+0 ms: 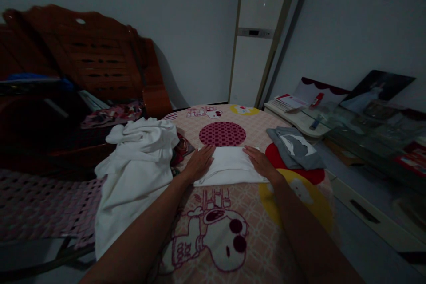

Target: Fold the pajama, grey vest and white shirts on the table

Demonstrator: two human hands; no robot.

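Observation:
A white garment (229,164), folded into a flat rectangle, lies on the round table with a patterned cloth (213,204). On its left end rests my left hand (200,163), fingers stretched out and lying flat. My right hand (258,159) lies flat on the right end, its fingers also extended. Neither hand grips the fabric. Left of my left arm, a rumpled heap of white clothing (140,159) hangs over the table's edge. A folded grey garment with a white print (296,147) sits to the right of my right hand.
A carved wooden chair (93,57) with clothes on its seat stands at the left, near a woven pink seat (49,204). Behind the table is a tall white cabinet-like unit (253,62). On the right, a glass-topped stand (362,142) holds papers, small items and a framed picture (376,91).

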